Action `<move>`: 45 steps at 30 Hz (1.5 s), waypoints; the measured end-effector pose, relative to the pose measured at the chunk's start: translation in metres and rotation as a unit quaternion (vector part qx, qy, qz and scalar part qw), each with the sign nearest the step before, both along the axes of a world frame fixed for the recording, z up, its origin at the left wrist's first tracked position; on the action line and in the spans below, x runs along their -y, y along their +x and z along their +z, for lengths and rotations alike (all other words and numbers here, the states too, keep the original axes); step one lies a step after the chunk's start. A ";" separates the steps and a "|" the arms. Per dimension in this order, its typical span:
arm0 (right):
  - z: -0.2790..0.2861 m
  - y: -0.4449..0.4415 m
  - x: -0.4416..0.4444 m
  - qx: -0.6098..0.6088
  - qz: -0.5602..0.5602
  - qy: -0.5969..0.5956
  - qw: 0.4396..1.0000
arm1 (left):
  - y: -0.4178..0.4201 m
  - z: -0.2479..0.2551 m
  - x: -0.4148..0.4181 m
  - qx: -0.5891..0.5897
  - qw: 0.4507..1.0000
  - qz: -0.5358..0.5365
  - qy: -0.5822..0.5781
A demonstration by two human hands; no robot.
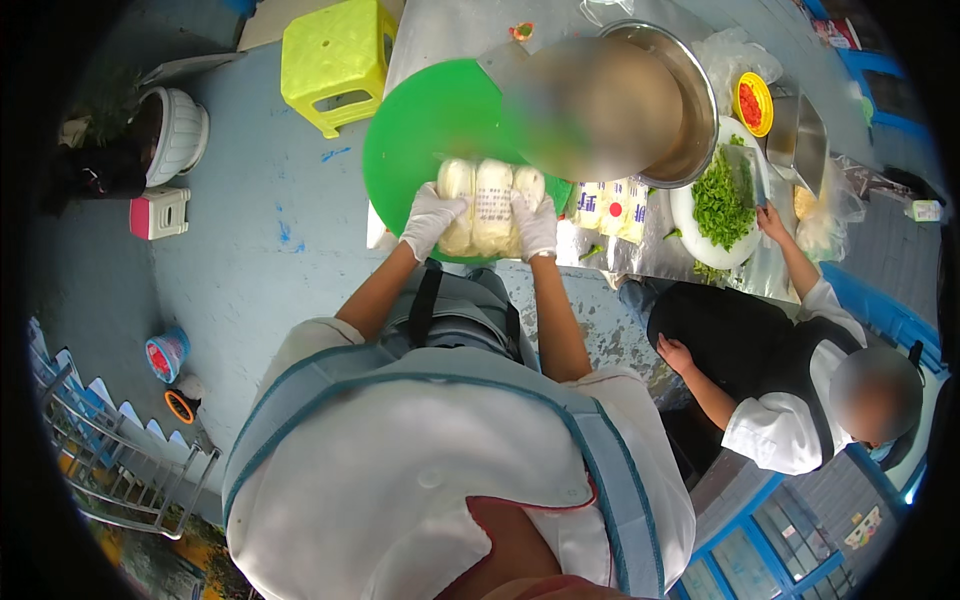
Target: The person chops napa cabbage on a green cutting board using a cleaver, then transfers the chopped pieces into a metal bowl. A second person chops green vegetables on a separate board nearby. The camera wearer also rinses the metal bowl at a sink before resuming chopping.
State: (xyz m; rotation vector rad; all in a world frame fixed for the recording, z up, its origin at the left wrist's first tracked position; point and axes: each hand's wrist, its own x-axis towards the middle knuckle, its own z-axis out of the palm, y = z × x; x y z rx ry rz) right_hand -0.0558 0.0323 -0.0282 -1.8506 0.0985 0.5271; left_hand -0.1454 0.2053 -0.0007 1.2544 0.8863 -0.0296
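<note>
My left hand [433, 218], in a white glove, grips the left side of a clear printed plastic pack of pale rolls [493, 210]. On the pack's right side is my right hand [535, 222], gloved too. The pack is held over the near part of a round green board [420, 135]. Just right of it, more printed packs [611, 208] lie on the metal table. A large steel basin [701, 82] stands behind them, and a blurred patch hides part of the basin and board.
At the right, a co-worker [780, 397] holds a cleaver [748, 174] over chopped greens [712, 202] on a white round board [681, 214]. Beyond are a yellow bowl of red pieces [752, 105] and a steel container [799, 142]. A yellow stool [334, 56] stands left of the table.
</note>
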 end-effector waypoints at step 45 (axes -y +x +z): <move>0.092 0.005 -0.008 0.190 -0.093 0.057 0.976 | 0.032 0.092 -0.003 0.212 0.973 -0.072 0.046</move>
